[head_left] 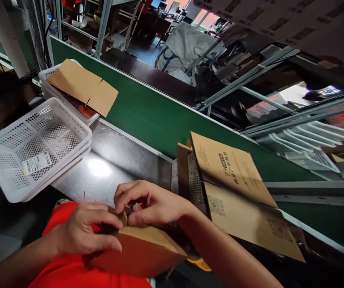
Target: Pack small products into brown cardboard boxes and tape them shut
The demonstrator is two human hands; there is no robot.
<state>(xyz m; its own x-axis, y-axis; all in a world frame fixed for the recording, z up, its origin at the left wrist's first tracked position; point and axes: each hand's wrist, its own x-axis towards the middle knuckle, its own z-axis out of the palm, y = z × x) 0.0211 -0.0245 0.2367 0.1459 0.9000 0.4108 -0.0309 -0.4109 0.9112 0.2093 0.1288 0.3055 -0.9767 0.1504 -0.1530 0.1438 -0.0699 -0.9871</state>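
At the left end of a shiny metal desk [124,148], a white mesh basket [8,138] tops a stack, with a printed paper label [36,163] inside it. At the desk's far left corner, a second basket [44,76], also white, carries a flat brown sheet [83,86] laid slantwise across its rim; something red shows underneath.

Just in front of the desk's near edge is the person's left hand [90,226], above a bright red shirt [72,272]. It grips a brown cardboard box [142,252], with the thumb along the outer side and the fingers bent over the top. The box is tilted, close against the shirt, between the person and the desk. The right hand [156,204] is over the top of the box, its thumb and index finger curled around a small tan flap [124,219]; whether they pinch it tightly cannot be told. The two hands nearly meet there.

Along the back of the desk runs a long green belt [148,124]. At the desk's right end, a third basket [195,176] is partly hidden by a large printed cardboard piece [237,172], slanted, with dark lettering and square codes.
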